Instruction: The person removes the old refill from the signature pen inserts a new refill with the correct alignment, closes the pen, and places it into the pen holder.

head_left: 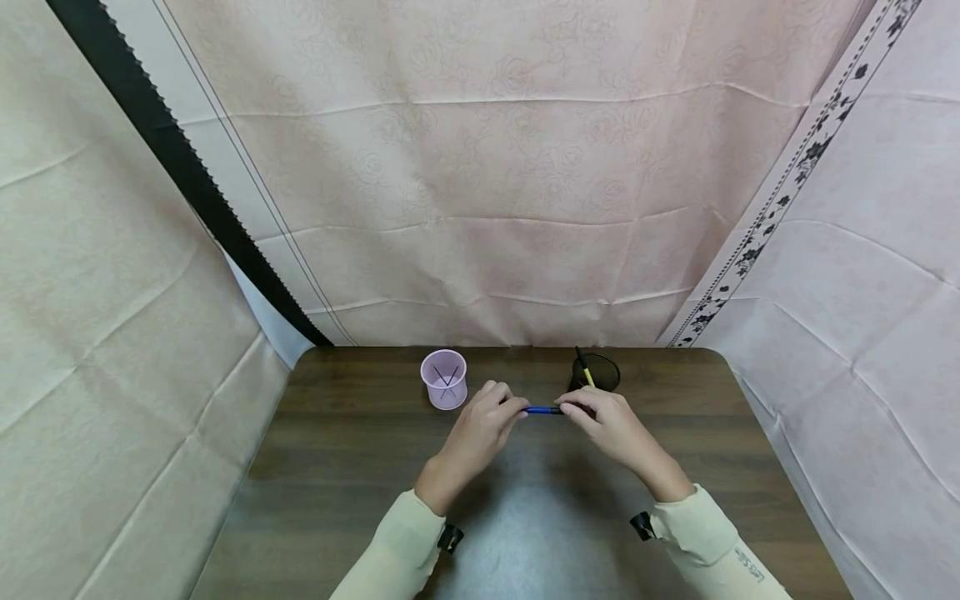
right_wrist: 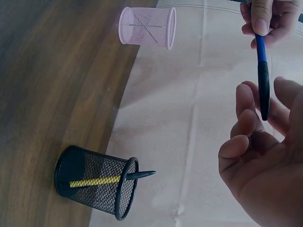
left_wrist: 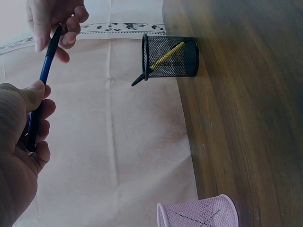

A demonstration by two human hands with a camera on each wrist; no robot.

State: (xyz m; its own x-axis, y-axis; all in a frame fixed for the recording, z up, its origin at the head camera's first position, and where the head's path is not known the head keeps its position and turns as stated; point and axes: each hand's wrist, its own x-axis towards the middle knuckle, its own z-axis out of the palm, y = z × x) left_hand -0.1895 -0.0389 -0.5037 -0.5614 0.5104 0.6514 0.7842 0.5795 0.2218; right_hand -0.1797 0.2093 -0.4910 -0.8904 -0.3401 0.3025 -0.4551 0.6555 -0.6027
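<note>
Near the far edge of the tabletop point(head_left: 322, 467), left of its middle, a lilac mesh cup point(head_left: 444, 379) is seen standing upright; dark crossed lines are shown in it. Just to its right, nearer the near edge, a blue pen point(head_left: 540, 410) with black ends is gripped by the left hand point(head_left: 480, 423), fingers and thumb being closed round one end. The pen is held nearly parallel to the far edge, between the two hands, which are kept apart. Its other black end is surrounded by the loosely bent fingers of the right hand point(head_left: 611, 423), the thumb being held off; whether it is touched cannot be told. Just beyond that hand, near the far edge, a yellow-and-black pen point(head_left: 588, 377) is leaned in a black mesh cup point(head_left: 609, 372).
</note>
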